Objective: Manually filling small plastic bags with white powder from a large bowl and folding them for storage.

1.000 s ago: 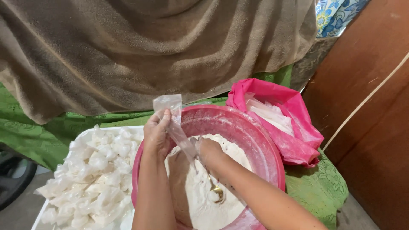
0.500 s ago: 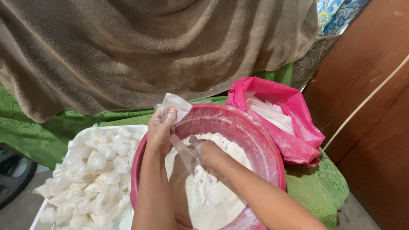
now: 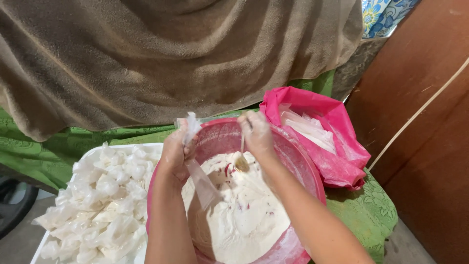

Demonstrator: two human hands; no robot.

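Plastic bag [image 3: 198, 171], small, clear and narrow, is gripped at its mouth by the left hand [image 3: 177, 154] and hangs down into the pink basin [image 3: 312, 171], its lower end already white with the creamy mixture [image 3: 244, 215]. How full the bag is cannot be judged; its tip merges with the mixture behind it.

Left hand: fingers closed around the bag's top, a crumpled tuft of plastic sticking up above the knuckles, forearm rising from the bottom edge of the view. Right hand [image 3: 256, 134]: raised over the far rim of the basin, fingers pinched on the handle of a spoon [image 3: 242, 159] that points down, its bowl at the surface of the mixture. The handle's upper part is hidden inside the fingers. Both hands appear filmed with white residue.

Near rim of the basin is cut off by the bottom of the frame and partly covered by both forearms. Red flecks show in the mixture; their nature cannot be made out.

Left of the basin, a white tray [image 3: 88, 156] holds a heap of filled bags [image 3: 105, 200], cut off below. Right of the basin lies a pink plastic sack [image 3: 337, 156] with clear plastic inside. A brown cloth [image 3: 171, 54] hangs behind, over green fabric [image 3: 53, 151].
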